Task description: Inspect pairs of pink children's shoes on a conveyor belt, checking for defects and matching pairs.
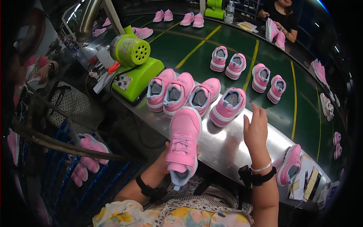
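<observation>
A pink child's sneaker [184,138] with a white sole and pale blue lining is in my left hand [163,158]. Its toe points away from me and its heel loop toward me; most of the hand is hidden behind it. My right hand [256,128] is raised over the metal worktop [227,145], fingers stretched and holding nothing. Just left of that hand stands a single pink sneaker [228,108]. Farther left, a close group of three pink sneakers [177,94] rests on the worktop edge, heels toward me.
A lime green machine [130,72] stands at the left. Beyond the worktop, a green belt [196,41] with yellow lines carries several pink sneakers [261,77]. Another sneaker [289,165] lies beside papers [304,179] at right. A rack [87,166] holds sneakers at lower left. A co-worker [281,17] handles shoes opposite.
</observation>
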### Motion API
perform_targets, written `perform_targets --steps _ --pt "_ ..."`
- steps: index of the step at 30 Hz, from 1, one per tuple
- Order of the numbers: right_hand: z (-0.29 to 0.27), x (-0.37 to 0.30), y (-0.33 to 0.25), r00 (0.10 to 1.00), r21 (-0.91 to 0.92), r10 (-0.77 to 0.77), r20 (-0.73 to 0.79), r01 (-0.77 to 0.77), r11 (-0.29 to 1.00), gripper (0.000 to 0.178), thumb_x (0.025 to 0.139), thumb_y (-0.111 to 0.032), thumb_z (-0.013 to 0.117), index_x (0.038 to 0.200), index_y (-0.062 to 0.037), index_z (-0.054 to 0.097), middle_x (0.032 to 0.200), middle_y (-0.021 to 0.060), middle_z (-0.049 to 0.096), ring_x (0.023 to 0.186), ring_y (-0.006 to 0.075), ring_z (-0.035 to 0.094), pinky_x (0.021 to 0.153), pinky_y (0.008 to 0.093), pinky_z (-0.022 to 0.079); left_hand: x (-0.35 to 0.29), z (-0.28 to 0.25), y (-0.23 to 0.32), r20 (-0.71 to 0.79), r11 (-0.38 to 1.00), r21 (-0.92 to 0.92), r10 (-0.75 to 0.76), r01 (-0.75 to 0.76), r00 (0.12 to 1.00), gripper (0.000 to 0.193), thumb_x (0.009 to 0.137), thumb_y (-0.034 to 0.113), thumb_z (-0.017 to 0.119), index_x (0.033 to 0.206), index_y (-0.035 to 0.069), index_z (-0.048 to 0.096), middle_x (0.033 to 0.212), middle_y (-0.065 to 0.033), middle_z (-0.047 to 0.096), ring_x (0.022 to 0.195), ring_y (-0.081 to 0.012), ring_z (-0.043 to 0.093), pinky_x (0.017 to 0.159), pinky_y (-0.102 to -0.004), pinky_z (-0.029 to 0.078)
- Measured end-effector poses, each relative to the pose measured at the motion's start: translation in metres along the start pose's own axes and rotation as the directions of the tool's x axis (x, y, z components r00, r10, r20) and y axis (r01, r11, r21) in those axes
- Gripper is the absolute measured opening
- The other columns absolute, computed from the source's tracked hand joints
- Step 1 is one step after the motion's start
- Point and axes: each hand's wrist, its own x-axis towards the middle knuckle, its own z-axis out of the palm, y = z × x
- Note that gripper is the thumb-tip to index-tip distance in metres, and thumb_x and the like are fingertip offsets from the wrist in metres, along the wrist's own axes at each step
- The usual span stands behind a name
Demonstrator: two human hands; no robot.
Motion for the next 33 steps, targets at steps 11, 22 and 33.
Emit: perform_targets --steps 11,22,33 --pt "0.085 0.028 -0.164 0.792 0.46 -0.418 0.446 0.198 0.866 0.051 0.078 -0.016 0.064 0.122 -0.0036 0.043 0.114 0.0178 0.052 0.09 0.0374 0.058 0.074 0.0441 0.049 -0.064 0.005 0.05 -0.126 0.953 0.023 0.302 -0.301 0.945 0.094 0.078 0.07 0.043 0.136 -0.002 0.031 0.131 -0.0179 0.046 0.115 -0.029 0.051 0.087 -0.0406 0.051" --pt "-0.053 -0.035 -0.047 0.841 0.811 -0.393 0.371 -0.087 0.579 0.035 0.067 -0.007 0.077 0.097 -0.0036 0.059 0.097 0.0083 0.059 0.086 0.0246 0.055 0.079 0.0337 0.043 -0.036 0.015 0.031 0.052 0.905 -0.343 0.288 -0.254 0.956 0.087 0.079 0.061 0.054 0.136 0.0 0.03 0.134 -0.0221 0.041 0.117 -0.0392 0.047 0.091 -0.0504 0.048" --pt "-0.12 -0.142 0.047 0.888 0.383 -0.231 0.398 0.068 0.921 0.029 0.075 -0.009 0.068 0.102 -0.0051 0.058 0.094 0.0076 0.057 0.082 0.0244 0.055 0.075 0.0338 0.046 0.067 0.066 -0.06 -0.188 0.952 0.209 -0.185 0.224 0.965 0.064 0.093 0.053 0.034 0.134 0.004 0.035 0.127 -0.0088 0.05 0.115 -0.0177 0.051 0.099 -0.0355 0.042"
